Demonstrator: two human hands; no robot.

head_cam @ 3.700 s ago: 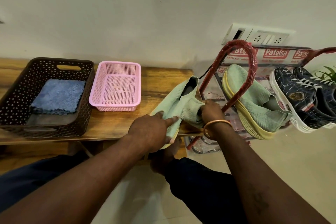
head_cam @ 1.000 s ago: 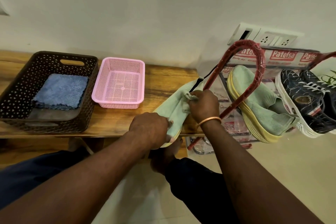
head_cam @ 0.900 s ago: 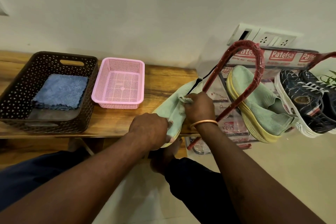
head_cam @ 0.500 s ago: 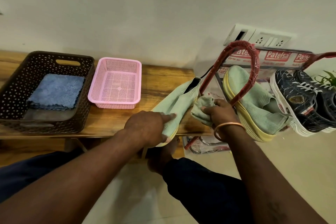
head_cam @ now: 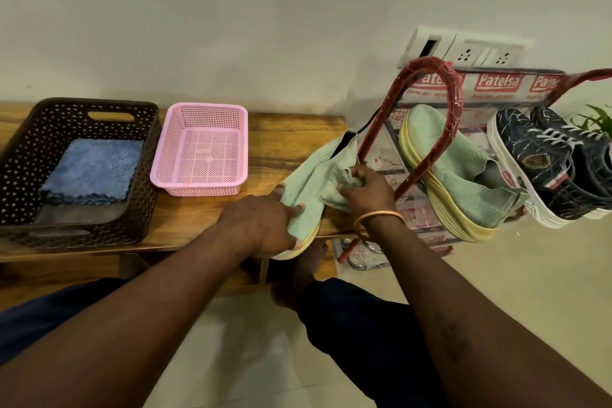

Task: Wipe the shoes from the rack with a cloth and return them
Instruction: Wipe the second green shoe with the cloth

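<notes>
Green knit shoe (head_cam: 311, 175) lies at the bench's (head_cam: 291, 132) front-right corner, left hand (head_cam: 260, 223) wrapped round its toe. Right hand (head_cam: 366, 190) clutches a bunched pale cloth (head_cam: 332, 198) against the upper. Farther right: its mate (head_cam: 460, 172) on the red rack (head_cam: 456, 99).

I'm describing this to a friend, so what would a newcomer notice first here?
First, the hands at centre: the left hand holds a green shoe by its toe at the edge of the wooden bench, while the right hand presses a bunched cloth against it. To the right, a red rack carries the matching shoe and dark sneakers; at far left, a brown basket holds a folded blue cloth.
</notes>
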